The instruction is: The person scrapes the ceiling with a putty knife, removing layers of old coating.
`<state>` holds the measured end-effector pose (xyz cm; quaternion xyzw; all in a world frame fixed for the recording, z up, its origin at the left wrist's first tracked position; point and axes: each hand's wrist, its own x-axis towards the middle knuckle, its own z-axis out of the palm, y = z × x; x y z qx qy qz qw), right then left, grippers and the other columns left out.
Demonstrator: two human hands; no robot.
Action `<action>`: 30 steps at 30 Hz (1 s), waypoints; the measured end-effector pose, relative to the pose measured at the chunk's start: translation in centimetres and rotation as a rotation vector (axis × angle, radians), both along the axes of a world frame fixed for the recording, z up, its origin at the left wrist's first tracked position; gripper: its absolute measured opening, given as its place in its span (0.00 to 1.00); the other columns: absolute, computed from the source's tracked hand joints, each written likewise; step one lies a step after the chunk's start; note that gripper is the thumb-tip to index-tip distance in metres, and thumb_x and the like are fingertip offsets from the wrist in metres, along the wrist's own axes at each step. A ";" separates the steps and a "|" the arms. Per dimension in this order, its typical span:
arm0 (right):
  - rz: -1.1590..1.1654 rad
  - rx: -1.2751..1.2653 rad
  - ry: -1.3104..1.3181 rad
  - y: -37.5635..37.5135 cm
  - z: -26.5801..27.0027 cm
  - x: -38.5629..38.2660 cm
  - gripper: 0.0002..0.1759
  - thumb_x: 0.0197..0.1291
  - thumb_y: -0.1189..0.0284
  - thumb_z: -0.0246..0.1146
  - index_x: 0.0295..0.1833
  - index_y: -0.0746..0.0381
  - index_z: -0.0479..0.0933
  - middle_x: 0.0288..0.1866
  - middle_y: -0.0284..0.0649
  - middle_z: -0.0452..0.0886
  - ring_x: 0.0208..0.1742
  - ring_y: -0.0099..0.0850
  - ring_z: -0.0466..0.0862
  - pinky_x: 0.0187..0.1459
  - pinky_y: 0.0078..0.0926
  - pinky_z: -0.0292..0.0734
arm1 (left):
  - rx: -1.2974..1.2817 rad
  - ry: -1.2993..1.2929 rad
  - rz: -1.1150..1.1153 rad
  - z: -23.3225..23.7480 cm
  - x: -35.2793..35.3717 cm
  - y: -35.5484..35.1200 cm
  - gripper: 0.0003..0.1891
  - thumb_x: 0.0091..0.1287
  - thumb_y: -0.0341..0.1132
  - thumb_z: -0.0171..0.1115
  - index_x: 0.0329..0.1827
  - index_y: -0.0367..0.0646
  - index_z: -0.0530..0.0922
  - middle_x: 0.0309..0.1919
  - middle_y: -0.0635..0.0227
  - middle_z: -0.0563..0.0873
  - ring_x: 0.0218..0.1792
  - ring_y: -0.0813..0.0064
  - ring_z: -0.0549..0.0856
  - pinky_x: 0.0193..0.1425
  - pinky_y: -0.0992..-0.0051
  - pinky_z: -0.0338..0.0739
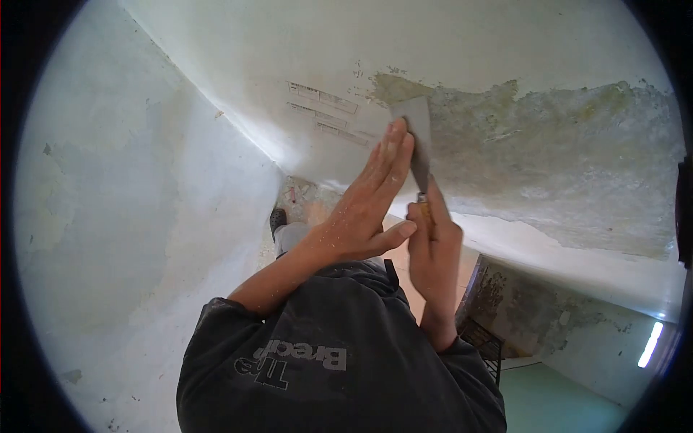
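A scraper with a wide metal blade (415,119) lies against the wall (325,58), at the left end of a bare grey-green patch (534,144). My right hand (435,249) is closed round its yellowish handle, with one finger stretched up along the neck of the blade. My left hand (368,198) has its fingers extended, and their tips press on the left part of the blade; its thumb sticks out towards the right hand. White specks dot the left hand and forearm. Left of the blade, printed lines of text (325,105) show on the wall.
Another wall (130,187) meets this one in a corner at the left. Small debris (296,189) lies on the floor by a dark shoe (278,219). At the lower right are a dark metal rack (482,346), a stained wall and a bright window (651,345).
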<state>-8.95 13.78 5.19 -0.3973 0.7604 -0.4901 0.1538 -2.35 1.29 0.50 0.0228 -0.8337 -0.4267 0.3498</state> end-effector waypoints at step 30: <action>0.000 0.015 0.035 -0.6 0.9 -0.4 0.22 0.70 0.74 0.54 0.66 0.73 0.66 0.25 0.52 0.76 0.23 0.37 0.78 0.28 0.29 0.70 | 0.003 -0.063 0.035 0.1 -0.1 0.2 0.53 0.68 0.70 0.40 0.78 0.31 0.38 0.77 0.38 0.38 0.78 0.43 0.41 0.78 0.55 0.42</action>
